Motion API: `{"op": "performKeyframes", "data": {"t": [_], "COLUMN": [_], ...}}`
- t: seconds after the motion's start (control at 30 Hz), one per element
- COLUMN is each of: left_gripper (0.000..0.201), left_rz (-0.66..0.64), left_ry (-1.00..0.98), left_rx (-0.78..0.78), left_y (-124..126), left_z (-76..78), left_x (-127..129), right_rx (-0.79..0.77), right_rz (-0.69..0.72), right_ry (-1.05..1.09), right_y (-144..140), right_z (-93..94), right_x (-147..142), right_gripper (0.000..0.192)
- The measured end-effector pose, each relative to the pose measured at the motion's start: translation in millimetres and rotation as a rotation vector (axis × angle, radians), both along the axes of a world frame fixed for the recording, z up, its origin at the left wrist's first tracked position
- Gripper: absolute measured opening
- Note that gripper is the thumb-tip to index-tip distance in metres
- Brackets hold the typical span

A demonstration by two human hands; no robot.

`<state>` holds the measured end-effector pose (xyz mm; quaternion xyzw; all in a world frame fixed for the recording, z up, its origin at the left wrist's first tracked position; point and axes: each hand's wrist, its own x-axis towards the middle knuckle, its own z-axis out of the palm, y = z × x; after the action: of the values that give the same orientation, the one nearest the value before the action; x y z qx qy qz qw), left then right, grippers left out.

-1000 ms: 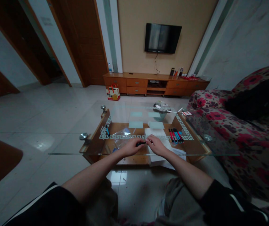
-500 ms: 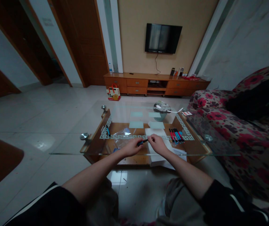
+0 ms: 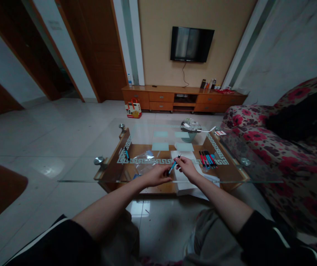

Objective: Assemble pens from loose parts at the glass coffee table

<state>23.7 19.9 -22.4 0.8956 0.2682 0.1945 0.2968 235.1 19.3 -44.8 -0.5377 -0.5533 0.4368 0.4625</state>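
Both my hands meet over the near edge of a glass coffee table [image 3: 86,173]. My left hand [image 3: 156,175] and my right hand [image 3: 185,167] together hold a blue pen [image 3: 174,164], tilted with its far end raised toward the right. Under my right hand lies a stack of white paper [image 3: 184,155]. A clear plastic bag [image 3: 145,159] sits just beyond my left hand. Several red, black and blue pens [image 3: 207,159] lie in a row to the right of the paper. One more blue pen [image 3: 126,153] lies alone at the table's left end.
A small bowl with wrappers [image 3: 189,128] and a red-and-white card [image 3: 219,133] stand at the table's far side. A flowered sofa [image 3: 286,155] flanks the right. Beyond are a wooden TV cabinet [image 3: 183,99], a wall TV [image 3: 191,44], and a gift bag [image 3: 133,109] on the tile floor.
The pen lay level between my hands; now its right end has swung up and away. My right hand has shifted slightly farther out, the left stays put.
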Motion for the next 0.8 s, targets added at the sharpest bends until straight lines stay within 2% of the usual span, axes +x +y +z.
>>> {"op": "performKeyframes", "data": {"t": [0.1,0.3,0.5,0.63,0.8], "left_gripper": [0.059,0.058,0.062,0.059,0.063], "left_rz": [-0.037,-0.061,-0.049,-0.021,-0.006], "left_ry": [0.025,0.081,0.134,0.189,0.218], "left_rx": [0.040,0.158,0.295,0.332,0.313], "left_y": [-2,-1,-2,0,-1], "left_z": [2.2,3.0,7.2,8.3,9.0], "left_x": [1,0,2,2,1], "right_rx": [-0.020,-0.070,-0.095,-0.088,-0.134], "right_rz": [0.025,0.106,0.086,0.055,0.134], "right_ry": [0.033,0.031,0.093,0.135,0.151], "right_y": [-1,-7,-9,-12,-16], "right_z": [2.7,6.1,12.9,18.8,18.9], "right_x": [0,1,-4,-6,-13], "right_gripper": [0.042,0.042,0.040,0.040,0.042]}}
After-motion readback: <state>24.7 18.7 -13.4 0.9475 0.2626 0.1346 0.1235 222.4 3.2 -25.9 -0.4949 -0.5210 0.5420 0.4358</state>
